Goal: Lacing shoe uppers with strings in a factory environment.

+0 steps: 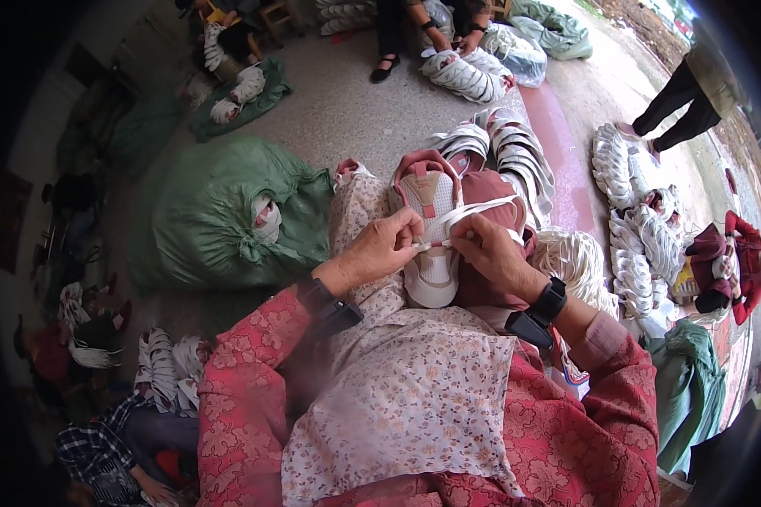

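On my lap lies a white and beige sneaker (432, 290) with a dusty-pink collar, its toe pointing toward me. White shoelace (489, 205) crosses its upper, and a loop of it stands out to the right. My left hand (372, 249) is closed in a pinch on the lace at the shoe's left side. Opposite it, my right hand (497, 255) pinches the lace between thumb and fingers, over the shoe's right edge. The fingertips hide part of the lacing. Under the shoe are a floral apron (397, 397) and dark-pink cloth.
A bulging green sack (220, 220) stands left of my knees. Nested rows of white shoes (524, 160) lie beyond my lap, and a bundle of white laces (577, 264) hangs at the right. Another person's hands (455, 42) handle shoes at the top. More shoe piles (634, 237) line the right.
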Demonstrator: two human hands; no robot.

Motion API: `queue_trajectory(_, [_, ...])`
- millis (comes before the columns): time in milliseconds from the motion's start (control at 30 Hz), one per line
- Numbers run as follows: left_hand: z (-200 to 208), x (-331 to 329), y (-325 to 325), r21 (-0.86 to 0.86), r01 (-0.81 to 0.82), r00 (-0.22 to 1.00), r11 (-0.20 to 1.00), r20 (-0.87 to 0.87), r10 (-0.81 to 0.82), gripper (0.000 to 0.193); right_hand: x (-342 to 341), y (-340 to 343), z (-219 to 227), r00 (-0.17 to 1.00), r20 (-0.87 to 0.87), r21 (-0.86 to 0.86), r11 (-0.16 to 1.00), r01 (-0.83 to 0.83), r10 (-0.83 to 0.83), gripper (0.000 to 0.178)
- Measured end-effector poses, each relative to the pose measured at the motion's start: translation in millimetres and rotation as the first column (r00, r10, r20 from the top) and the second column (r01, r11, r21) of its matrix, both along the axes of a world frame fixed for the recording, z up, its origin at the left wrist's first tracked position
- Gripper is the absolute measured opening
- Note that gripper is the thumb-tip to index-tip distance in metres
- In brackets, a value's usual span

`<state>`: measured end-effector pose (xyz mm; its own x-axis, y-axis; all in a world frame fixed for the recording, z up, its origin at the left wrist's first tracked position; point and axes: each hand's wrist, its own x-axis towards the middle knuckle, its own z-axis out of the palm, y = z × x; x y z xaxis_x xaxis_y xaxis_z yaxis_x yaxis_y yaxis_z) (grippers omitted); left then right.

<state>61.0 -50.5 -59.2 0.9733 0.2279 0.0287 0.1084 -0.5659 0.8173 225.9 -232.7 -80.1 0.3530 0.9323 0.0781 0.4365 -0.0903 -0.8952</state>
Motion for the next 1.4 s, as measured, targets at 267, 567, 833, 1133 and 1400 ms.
queue_trajectory(267, [-9.5, -5.4, 6.1, -0.097, -0.085, 0.996, 0.992, 0.009, 0.086, 0.025, 10.0, 13.7, 44.8, 0.958, 0.283, 0.069, 0.997, 0.030, -0.048, 0.020])
queue_trajectory(567, [0.3, -1.8, 22.3, 0.268, -0.217, 0.917, 0.939, 0.386, 0.102, 0.041, 3.1, 45.4, 36.3, 0.509, 0.821, -0.163, 0.961, -0.222, 0.257, 0.016])
queue_trajectory(833, [-4.0, 7.2, 28.2, 0.276, -0.101, 0.969, 0.956, 0.246, 0.032, 0.068, 13.0, 69.0, 66.7, 0.106, 0.946, -0.251, 0.900, -0.357, 0.306, 0.012])
queue_trajectory(1133, [-8.8, -13.5, 17.8, 0.565, 0.006, 0.859, 0.825, 0.419, -0.293, 0.030, 25.7, 77.7, 59.5, 0.215, 0.911, -0.219, 0.853, -0.474, 0.353, 0.006])
queue_trajectory(1400, [-1.2, 1.8, 19.6, 0.701, 0.144, 0.836, 0.699, 0.292, -0.465, 0.017, 34.6, 87.2, 60.5, 0.333, 0.853, -0.230, 0.862, -0.451, 0.402, 0.023])
